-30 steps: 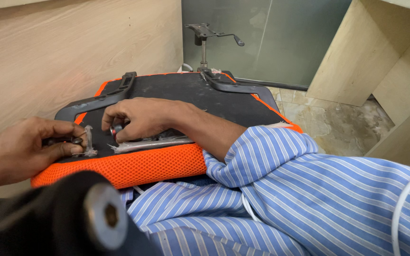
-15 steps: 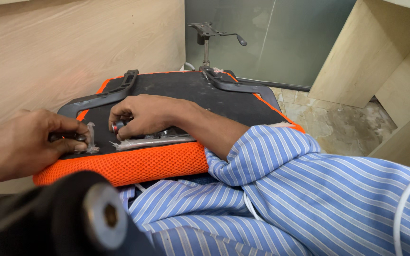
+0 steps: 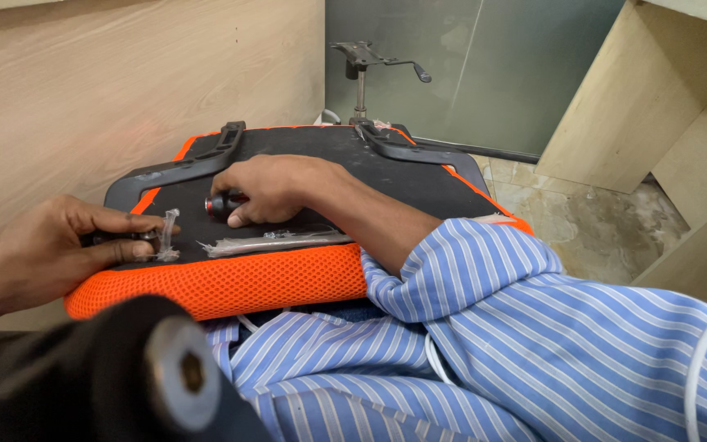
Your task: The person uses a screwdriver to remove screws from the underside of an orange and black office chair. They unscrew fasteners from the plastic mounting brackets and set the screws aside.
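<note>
An upturned chair seat lies in front of me, with an orange mesh rim (image 3: 231,282) and a black underside (image 3: 386,184). My left hand (image 3: 51,254) pinches a small dark fastener (image 3: 147,237) at the near end of the left black arm bracket (image 3: 182,168), beside a scrap of clear plastic wrap (image 3: 168,237). My right hand (image 3: 276,188) rests on the black underside, closed around a short tool with a red and black handle (image 3: 218,204) that points left. A long strip of clear wrap (image 3: 272,242) lies just in front of that hand.
A second black bracket (image 3: 407,151) is at the seat's far right. A chair tilt mechanism on a metal post (image 3: 362,61) stands behind, before a glass partition (image 3: 484,65). Wood panel wall (image 3: 83,90) left, wooden desk side (image 3: 615,106) right. A black part with a hex socket (image 3: 182,372) is close in front.
My right hand has lifted off the plastic strip and shifted back and right, so the red and black tool now shows. My left hand stays at the bracket end.
</note>
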